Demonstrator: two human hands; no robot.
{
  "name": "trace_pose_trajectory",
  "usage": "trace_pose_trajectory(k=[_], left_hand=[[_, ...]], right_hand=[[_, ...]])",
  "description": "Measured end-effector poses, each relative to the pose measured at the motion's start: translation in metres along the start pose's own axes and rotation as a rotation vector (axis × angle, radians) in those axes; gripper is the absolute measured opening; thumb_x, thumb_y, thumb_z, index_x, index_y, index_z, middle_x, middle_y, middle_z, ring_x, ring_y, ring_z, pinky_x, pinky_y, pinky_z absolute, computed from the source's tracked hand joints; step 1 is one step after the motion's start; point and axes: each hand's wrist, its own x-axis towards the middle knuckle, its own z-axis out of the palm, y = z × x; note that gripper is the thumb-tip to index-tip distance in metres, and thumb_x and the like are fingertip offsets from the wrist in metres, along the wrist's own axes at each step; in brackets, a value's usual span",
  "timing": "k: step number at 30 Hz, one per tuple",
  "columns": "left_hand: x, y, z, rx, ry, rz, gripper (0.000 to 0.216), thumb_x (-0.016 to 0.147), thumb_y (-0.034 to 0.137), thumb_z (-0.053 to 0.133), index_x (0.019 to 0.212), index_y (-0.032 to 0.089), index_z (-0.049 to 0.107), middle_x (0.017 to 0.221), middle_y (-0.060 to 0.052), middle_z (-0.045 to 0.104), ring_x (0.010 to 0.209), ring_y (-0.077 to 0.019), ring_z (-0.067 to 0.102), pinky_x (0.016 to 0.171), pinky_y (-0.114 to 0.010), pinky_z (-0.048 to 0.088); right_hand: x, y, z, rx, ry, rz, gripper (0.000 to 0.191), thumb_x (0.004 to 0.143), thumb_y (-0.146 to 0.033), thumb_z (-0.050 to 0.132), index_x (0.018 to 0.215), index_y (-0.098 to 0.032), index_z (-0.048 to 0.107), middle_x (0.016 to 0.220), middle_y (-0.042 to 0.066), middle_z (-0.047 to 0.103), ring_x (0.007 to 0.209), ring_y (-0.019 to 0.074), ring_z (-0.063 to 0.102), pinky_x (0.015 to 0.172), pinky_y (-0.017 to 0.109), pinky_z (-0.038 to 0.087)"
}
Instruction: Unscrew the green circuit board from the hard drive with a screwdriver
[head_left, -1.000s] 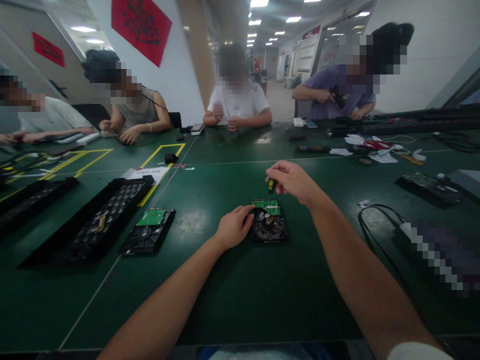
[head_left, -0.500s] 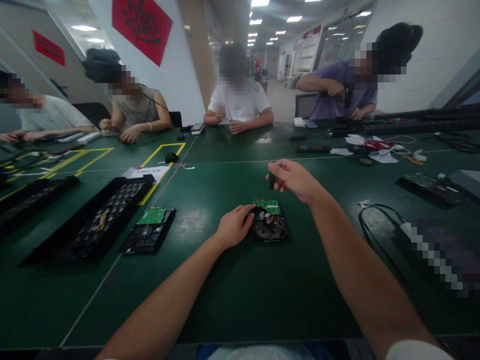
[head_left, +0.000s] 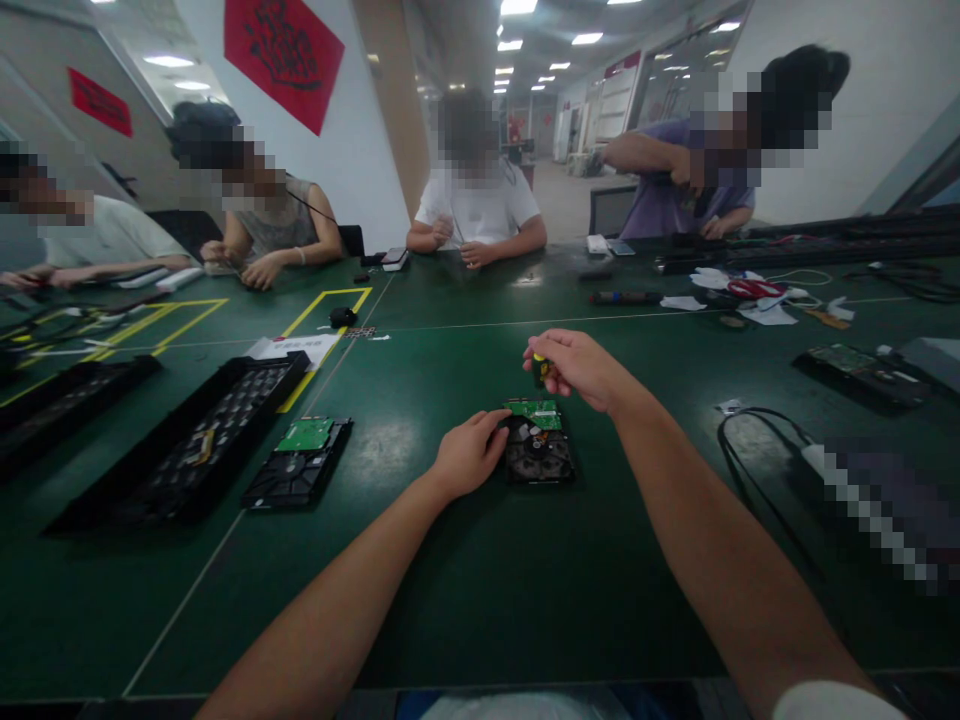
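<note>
A hard drive (head_left: 538, 455) lies on the green table with its circuit board (head_left: 536, 412) facing up. My left hand (head_left: 472, 450) holds it by the left edge, fingertips at the board's upper left corner and thumb against the side. Above the board, my right hand (head_left: 574, 365) is closed around the handle of a screwdriver (head_left: 540, 370), which is dark with yellow. The screwdriver stands upright over the board; its thin tip is too small to make out. A second hard drive (head_left: 298, 465), also with a green board, lies to the left of my left hand.
Long black trays (head_left: 202, 440) stand on the left. Another drive (head_left: 859, 375) and a black cable (head_left: 742, 490) lie at right. Near the far edge are a dark cylindrical tool (head_left: 626, 297) and scraps of paper (head_left: 769, 313). Several people sit across the table.
My right hand has turned a little around the screwdriver, and yellow on its handle now shows. My left hand and the hard drive have stayed in place.
</note>
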Motion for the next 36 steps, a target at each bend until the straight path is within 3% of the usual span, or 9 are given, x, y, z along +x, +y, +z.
trace_pose_trajectory(k=[3,9,16,22,25,29,32,36], left_hand=[[0.000,-0.001,0.001,-0.001,-0.008,0.002,0.042,0.107,0.037,0.043,0.146,0.027,0.057,0.132,-0.008,0.070,0.117,-0.0250,0.069,0.105,-0.041,0.055],[0.000,-0.002,0.002,0.007,0.004,0.004,0.042,0.107,0.037,0.044,0.146,0.028,0.057,0.131,-0.008,0.070,0.116,-0.0248,0.070,0.104,-0.041,0.055],[0.000,0.001,0.000,0.002,0.002,0.008,0.043,0.107,0.037,0.043,0.146,0.025,0.057,0.131,-0.009,0.070,0.117,-0.0253,0.069,0.105,-0.041,0.055],[0.000,0.000,0.000,0.007,-0.005,0.006,0.043,0.107,0.037,0.043,0.146,0.026,0.056,0.131,-0.009,0.070,0.118,-0.0251,0.069,0.105,-0.040,0.055],[0.000,-0.001,0.000,0.007,0.001,0.012,0.042,0.107,0.037,0.043,0.146,0.026,0.057,0.131,-0.009,0.070,0.117,-0.0251,0.069,0.105,-0.040,0.055],[0.000,-0.001,0.001,0.001,-0.003,0.008,0.043,0.107,0.037,0.043,0.146,0.025,0.057,0.131,-0.009,0.069,0.117,-0.0253,0.069,0.105,-0.041,0.055],[0.000,-0.001,0.002,0.009,-0.010,-0.001,0.043,0.107,0.037,0.043,0.146,0.026,0.057,0.131,-0.009,0.069,0.117,-0.0254,0.069,0.105,-0.041,0.055],[0.000,-0.002,0.002,0.011,-0.003,-0.003,0.042,0.107,0.037,0.044,0.146,0.027,0.057,0.131,-0.008,0.070,0.116,-0.0250,0.070,0.104,-0.040,0.055]], right_hand=[[-0.001,0.000,0.003,0.085,-0.089,0.007,0.028,0.101,-0.043,0.061,0.088,-0.019,0.069,0.087,0.006,0.074,0.049,0.0081,0.057,0.038,0.020,0.040],[0.002,0.005,-0.001,0.193,-0.062,0.010,0.033,0.098,-0.052,0.065,0.090,-0.021,0.061,0.092,0.007,0.075,0.059,0.0121,0.067,0.050,0.023,0.055],[0.004,0.006,-0.010,-0.089,-0.030,-0.140,0.032,0.102,-0.053,0.058,0.101,-0.023,0.068,0.085,0.003,0.070,0.051,0.0088,0.052,0.041,0.021,0.038],[0.004,0.006,-0.021,-0.317,0.168,-0.174,0.038,0.091,-0.056,0.071,0.080,-0.021,0.063,0.066,0.000,0.062,0.057,0.0128,0.057,0.049,0.024,0.043],[0.005,0.007,-0.021,-0.339,0.231,-0.130,0.034,0.092,-0.049,0.071,0.077,-0.021,0.061,0.062,0.001,0.062,0.053,0.0127,0.057,0.048,0.024,0.042],[0.006,0.006,-0.014,-0.218,0.168,-0.077,0.024,0.097,-0.042,0.066,0.083,-0.022,0.063,0.057,-0.001,0.058,0.044,0.0103,0.052,0.038,0.022,0.033],[0.005,0.004,-0.008,-0.098,0.083,-0.059,0.024,0.101,-0.040,0.060,0.089,-0.020,0.067,0.070,0.002,0.067,0.041,0.0078,0.051,0.033,0.021,0.030],[0.002,0.002,-0.005,-0.005,-0.029,-0.063,0.031,0.103,-0.041,0.057,0.089,-0.018,0.072,0.101,0.009,0.076,0.045,0.0056,0.056,0.033,0.019,0.036]])
